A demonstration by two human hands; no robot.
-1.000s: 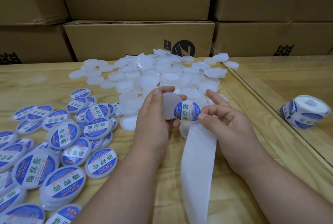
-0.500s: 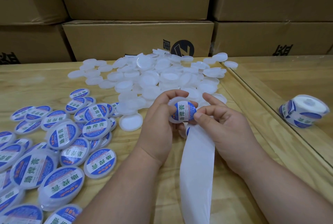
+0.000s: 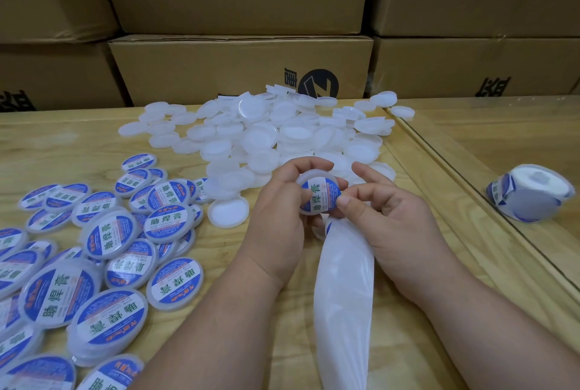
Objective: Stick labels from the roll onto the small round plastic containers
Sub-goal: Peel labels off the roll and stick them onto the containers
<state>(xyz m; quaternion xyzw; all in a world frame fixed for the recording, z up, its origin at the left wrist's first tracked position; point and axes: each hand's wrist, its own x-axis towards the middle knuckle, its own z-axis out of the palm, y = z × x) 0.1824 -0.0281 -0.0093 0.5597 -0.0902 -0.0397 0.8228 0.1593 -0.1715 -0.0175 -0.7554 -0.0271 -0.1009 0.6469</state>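
White plastic, the container sits tilted in the left hand, pinched at its rim, face toward the right hand, above the near-middle of the surface. The right thumb presses the blue label down; the backing strip trails near, the roll well apart at right.

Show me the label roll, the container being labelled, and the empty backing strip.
label roll (image 3: 530,193): head view, on its white top face.
container (image 3: 318,196): head view, on the blue and white label across its face.
backing strip (image 3: 343,295): head view, on the bare white middle of the strip.
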